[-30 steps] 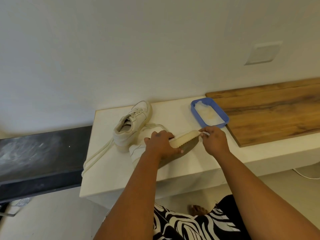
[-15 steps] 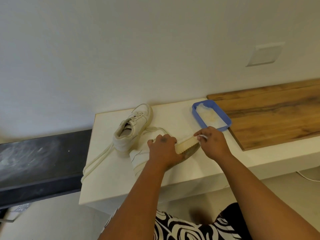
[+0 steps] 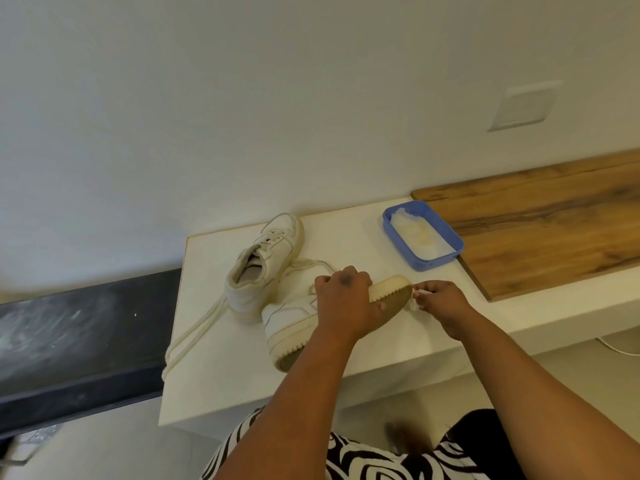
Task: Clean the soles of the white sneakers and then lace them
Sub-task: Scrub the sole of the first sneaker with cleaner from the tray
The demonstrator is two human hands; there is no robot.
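rubber-soled shoe (image 3: 291,323) looks light, stiff; left hand (image 3: 346,303) grips its midsole, the best hold; right hand (image 3: 440,301) pinches a cloth (image 3: 414,301) at the toe.

Home room, plain white wall (image 3: 242,98), white built-in ledge (image 3: 242,368), wooden board (image 3: 554,237), wall switch plate (image 3: 523,107)

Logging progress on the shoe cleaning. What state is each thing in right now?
Held sneaker: tipped on its side, sole facing the person, gripped by the left hand.
Other sneaker: upright on the table, partly laced, laces trailing off the edge.
Right hand: pinches a small white wipe against the sole's toe end.
Blue tray: open, holds white paste.
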